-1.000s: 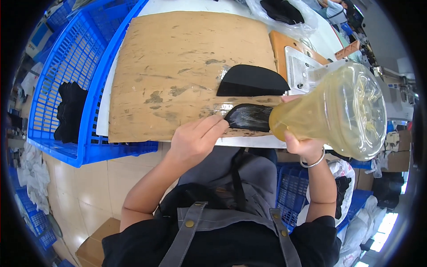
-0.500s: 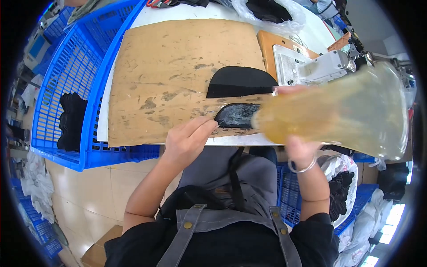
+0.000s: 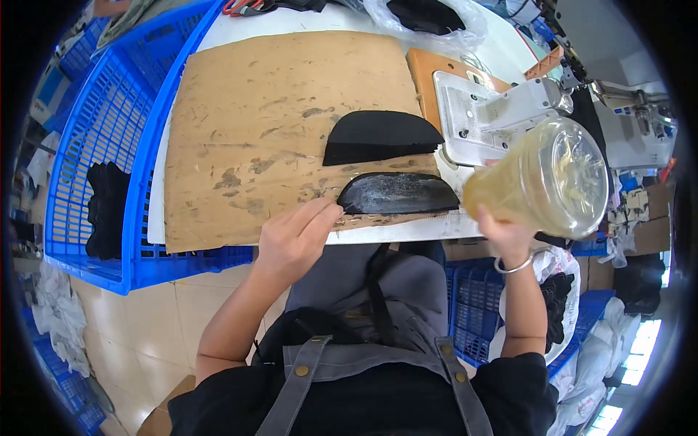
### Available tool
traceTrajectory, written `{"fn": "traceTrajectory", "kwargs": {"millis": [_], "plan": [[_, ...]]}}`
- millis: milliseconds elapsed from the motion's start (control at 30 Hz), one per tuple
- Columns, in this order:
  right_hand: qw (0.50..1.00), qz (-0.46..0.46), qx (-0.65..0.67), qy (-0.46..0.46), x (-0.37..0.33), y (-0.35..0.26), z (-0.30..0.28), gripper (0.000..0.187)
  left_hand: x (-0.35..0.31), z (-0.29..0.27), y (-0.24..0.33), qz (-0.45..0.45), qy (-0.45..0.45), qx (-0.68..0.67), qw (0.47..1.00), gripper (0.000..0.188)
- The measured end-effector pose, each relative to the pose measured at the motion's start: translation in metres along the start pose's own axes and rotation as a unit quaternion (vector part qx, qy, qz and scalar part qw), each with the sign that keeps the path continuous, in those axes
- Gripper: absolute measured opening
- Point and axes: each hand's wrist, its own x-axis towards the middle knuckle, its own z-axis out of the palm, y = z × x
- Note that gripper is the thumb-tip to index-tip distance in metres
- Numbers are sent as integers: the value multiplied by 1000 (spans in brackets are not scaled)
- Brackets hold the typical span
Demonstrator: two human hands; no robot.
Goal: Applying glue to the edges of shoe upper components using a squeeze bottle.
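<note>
My left hand (image 3: 299, 236) has its fingertips pinched at the left corner of a black half-moon fabric piece (image 3: 398, 193). That piece lies flat at the near edge of a stained cardboard sheet (image 3: 247, 94), and its top has a shiny, whitish wet-looking coat. My right hand (image 3: 507, 236) is wrapped around a see-through plastic bottle (image 3: 552, 174) with yellowish contents. The bottle is tilted, its narrow end toward the coated piece and just right of it, its broad base up and to the right. A second, matte black half-moon piece (image 3: 382, 136) lies just beyond the coated one.
A blue plastic basket (image 3: 134, 240) stands at the left, with a stack of black pieces (image 3: 109, 211) inside. Right of the cardboard is a white sewing machine (image 3: 502, 112) on a wooden board (image 3: 429, 76). Plastic bags with black fabric (image 3: 429, 16) lie at the back.
The bottle has moved right, off the coated piece, uncovering its right part. My left hand stays at the piece's left corner. The whole view has shifted slightly.
</note>
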Motion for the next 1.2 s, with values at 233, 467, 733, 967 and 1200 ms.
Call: {"fn": "traceTrajectory", "kwargs": {"millis": [233,467,733,967,1200], "plan": [[952,-56,234,189,37,-40,-1,61,-3,0,-4,8,3,-8,1000,25],[980,-128,147,35,68,-78,63,64,-1,4,-3,7,11,-7,1000,22],[991,-114,53,50,51,-44,26,58,-2,0,0,3,4,10,1000,21],[951,23,165,259,-13,-1,-38,64,4,-6,8,-105,-30,-66,992,18],[635,72,688,343,-60,18,-35,60,64,-9,48,27,-100,35,994,31]]}}
